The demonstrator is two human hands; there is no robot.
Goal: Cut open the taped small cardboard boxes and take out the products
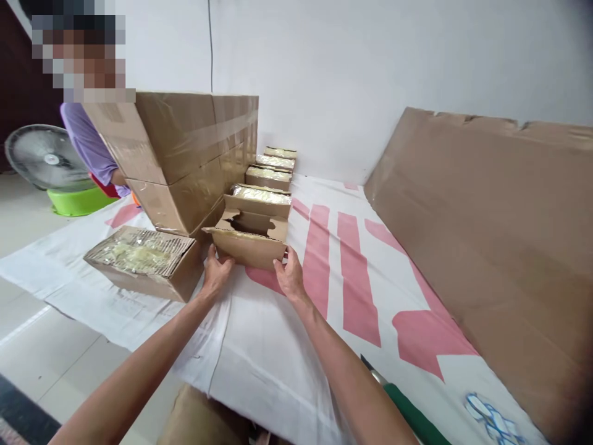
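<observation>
An open cardboard box point(250, 249) stands on the cloth in front of me, its top flaps folded outward and a dark hollow showing inside. My left hand point(217, 272) grips its near left corner, fingers partly hidden behind the cardboard. At the near right corner, my right hand point(290, 272) holds the box with thumb in front and fingers round the side. Left of it sits another cardboard box point(180, 281), topped with crumpled clear and yellowish wrapping. Behind the held box runs a row of similar boxes point(266, 195) with shiny wrapping on top.
Taped cartons point(180, 133) are stacked at the left, with a person in a purple sleeve point(88, 142) behind them. A fan point(49, 157) stands beyond. A large cardboard sheet point(491, 228) leans at the right. A green-handled tool point(407, 408) lies near my right forearm.
</observation>
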